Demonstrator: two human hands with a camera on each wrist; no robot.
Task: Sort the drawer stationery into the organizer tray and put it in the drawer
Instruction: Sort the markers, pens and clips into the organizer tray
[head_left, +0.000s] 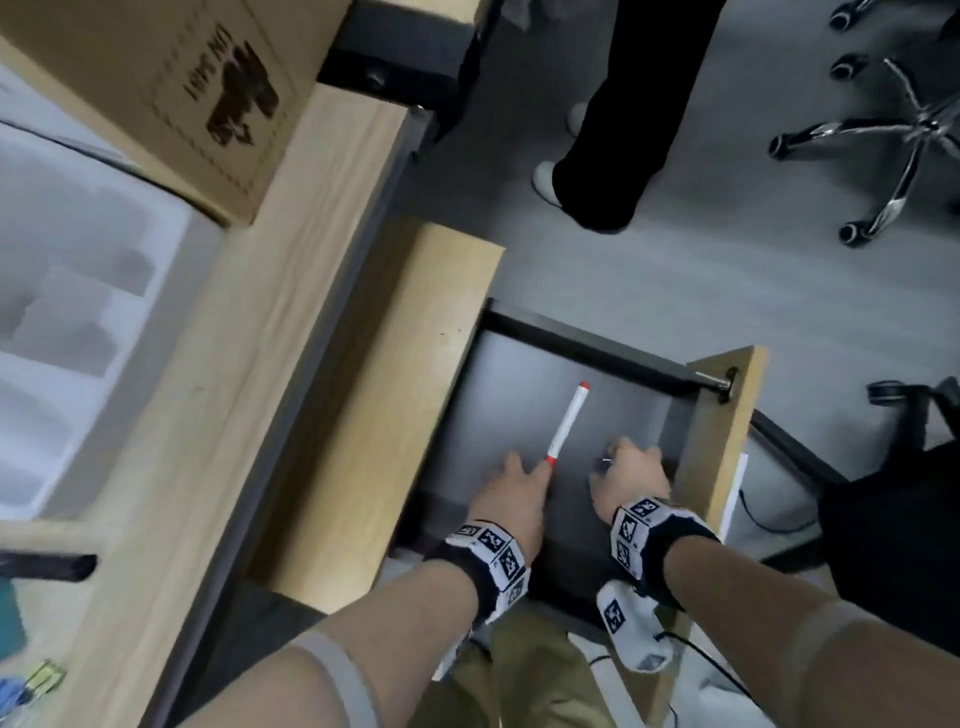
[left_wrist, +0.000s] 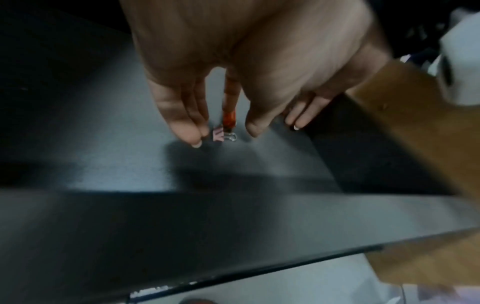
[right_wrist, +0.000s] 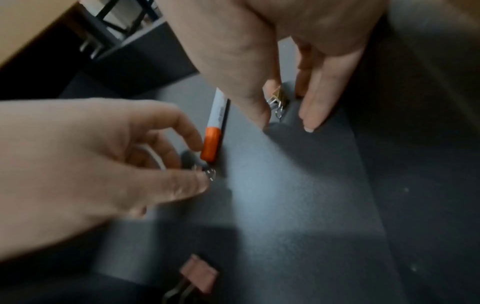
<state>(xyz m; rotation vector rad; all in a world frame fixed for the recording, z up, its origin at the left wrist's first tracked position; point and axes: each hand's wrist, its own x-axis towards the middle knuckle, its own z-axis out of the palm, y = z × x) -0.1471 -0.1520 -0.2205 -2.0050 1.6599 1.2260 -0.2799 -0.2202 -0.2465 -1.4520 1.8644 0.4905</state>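
The drawer (head_left: 587, 358) stands pulled out, its dark grey floor (right_wrist: 298, 195) nearly bare. A white marker (head_left: 567, 420) with an orange cap (right_wrist: 211, 144) lies on it. My left hand (head_left: 511, 483) reaches down by the cap, finger and thumb on either side of a small pink binder clip (left_wrist: 217, 135) that lies on the floor. My right hand (head_left: 631, 473) pinches a gold binder clip (right_wrist: 277, 96) between thumb and fingers, its wire handles hanging. A larger pink binder clip (right_wrist: 200, 274) lies nearer me. The white organizer tray (head_left: 171, 260) sits on the desk at the left.
A cardboard box (head_left: 182, 104) stands behind the tray on the wooden desk (head_left: 291, 312). Small stationery (head_left: 44, 678) lies at the desk's near left. Another person's legs (head_left: 623, 130) and a chair base (head_left: 909, 130) are on the floor beyond the drawer.
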